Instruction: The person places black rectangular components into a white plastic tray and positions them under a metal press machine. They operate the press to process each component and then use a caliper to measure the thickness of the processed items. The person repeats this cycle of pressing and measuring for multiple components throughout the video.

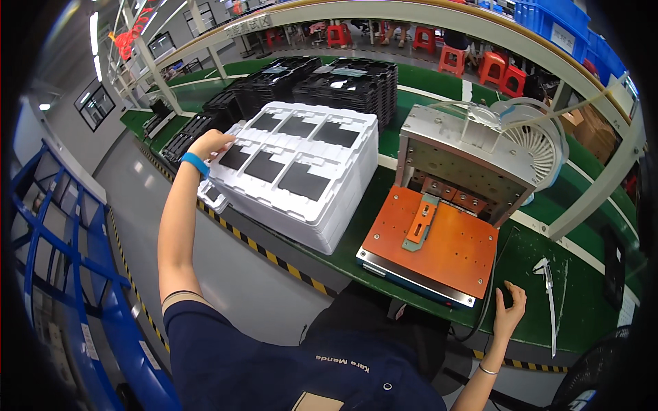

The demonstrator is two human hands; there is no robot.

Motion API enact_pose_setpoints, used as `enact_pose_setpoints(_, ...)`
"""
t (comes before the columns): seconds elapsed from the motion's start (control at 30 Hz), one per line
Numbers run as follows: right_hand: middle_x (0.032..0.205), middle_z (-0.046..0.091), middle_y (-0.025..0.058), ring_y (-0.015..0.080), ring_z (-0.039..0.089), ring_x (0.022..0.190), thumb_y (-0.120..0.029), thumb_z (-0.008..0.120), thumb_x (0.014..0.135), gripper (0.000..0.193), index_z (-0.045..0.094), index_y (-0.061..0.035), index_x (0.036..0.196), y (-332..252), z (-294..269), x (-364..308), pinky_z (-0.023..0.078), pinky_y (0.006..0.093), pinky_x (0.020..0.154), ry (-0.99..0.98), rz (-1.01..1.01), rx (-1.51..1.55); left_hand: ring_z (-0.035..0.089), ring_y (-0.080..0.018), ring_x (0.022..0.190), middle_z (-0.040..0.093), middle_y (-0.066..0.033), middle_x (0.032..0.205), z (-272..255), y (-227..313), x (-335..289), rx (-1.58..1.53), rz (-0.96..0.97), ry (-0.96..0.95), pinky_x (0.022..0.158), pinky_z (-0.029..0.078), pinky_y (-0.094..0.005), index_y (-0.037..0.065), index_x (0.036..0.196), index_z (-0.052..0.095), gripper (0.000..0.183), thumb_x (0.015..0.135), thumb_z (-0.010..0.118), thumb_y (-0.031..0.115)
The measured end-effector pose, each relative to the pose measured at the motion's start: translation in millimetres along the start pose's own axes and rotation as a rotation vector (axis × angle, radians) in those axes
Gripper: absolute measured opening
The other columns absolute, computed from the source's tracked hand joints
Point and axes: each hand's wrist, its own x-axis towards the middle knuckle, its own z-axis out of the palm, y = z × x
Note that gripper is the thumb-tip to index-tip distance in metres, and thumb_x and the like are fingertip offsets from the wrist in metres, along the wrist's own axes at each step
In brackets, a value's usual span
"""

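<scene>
Head view, first speaker: "Where is the left hand (211, 142) of the person?"

Second speaker: "It is at the left edge of the white plastic tray stack (346, 209), with the fingers bent at the corner side of the top tray. Whether it grasps the rim or only touches it, one cannot tell. A blue wristband (195, 164) is around the wrist."

First speaker: "And what does the top tray carry?"

Second speaker: "Six dark square pieces (305, 181), lying flat in two rows of three. The stack stands on the green surface (582, 301), in front of the stacks of black trays (356, 85)."

First speaker: "How is the right hand (510, 308)?"

Second speaker: "It is released, the fingers loosely curved and apart from the thumb, with nothing seen in it. It is near the front edge of the surface, between the press fixture (469, 147) and the caliper (547, 288)."

First speaker: "What is on the press fixture?"

Second speaker: "On its orange base plate (452, 243) lies a narrow green-and-orange holder (421, 222). Behind the fixture a white fan (541, 147) is standing."
</scene>
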Motion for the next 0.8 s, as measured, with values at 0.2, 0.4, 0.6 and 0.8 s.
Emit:
enact_pose_setpoints(0.2, 0.101, 0.064, 0.0110, 0.0269, 0.058, 0.098, -0.008, 0.074, 0.082, 0.023, 0.069, 0.0013, 0.103, 2, 3, -2, 0.046, 0.0371, 0.090, -0.012, -0.008, 0.014, 0.061, -0.0260, 0.103, 0.059, -0.0173, 0.122, -12, -22, 40, -0.122, -0.164, -0.145, 0.090, 0.049, -0.0409, 0.003, 0.120, 0.065, 0.060, 0.087, 0.067, 0.053)
enact_pose_setpoints(0.4, 0.099, 0.064, 0.0110, 0.0272, 0.058, 0.098, -0.007, 0.074, 0.082, 0.021, 0.069, 0.0008, 0.101, 1, 2, -1, 0.046, 0.0369, 0.089, -0.005, 0.003, -0.025, 0.072, -0.0187, 0.067, 0.073, -0.0134, 0.090, -34, 34, 4, -0.454, -0.115, -0.121, 0.061, 0.059, -0.0285, 0.002, 0.103, 0.072, 0.046, 0.085, 0.074, 0.044)
enact_pose_setpoints(0.6, 0.098, 0.064, 0.0112, 0.0273, 0.059, 0.096, -0.006, 0.074, 0.081, 0.020, 0.069, 0.0008, 0.100, 2, 6, 0, 0.047, 0.0371, 0.088, 0.006, -0.008, -0.018, 0.074, -0.0189, 0.080, 0.072, -0.0143, 0.106, -30, 23, 41, -0.677, -0.055, -0.409, 0.070, 0.063, -0.0341, 0.001, 0.117, 0.066, 0.040, 0.097, 0.062, 0.036)
enact_pose_setpoints(0.8, 0.098, 0.064, 0.0115, 0.0274, 0.059, 0.096, -0.004, 0.073, 0.081, 0.019, 0.069, 0.0009, 0.099, 4, 5, 0, 0.046, 0.0370, 0.088, 0.010, -0.023, -0.062, 0.073, -0.0182, 0.082, 0.072, -0.0140, 0.104, -24, 21, 27, -0.898, 0.059, -0.456, 0.074, 0.063, -0.0331, -0.001, 0.116, 0.065, 0.034, 0.095, 0.067, 0.024)
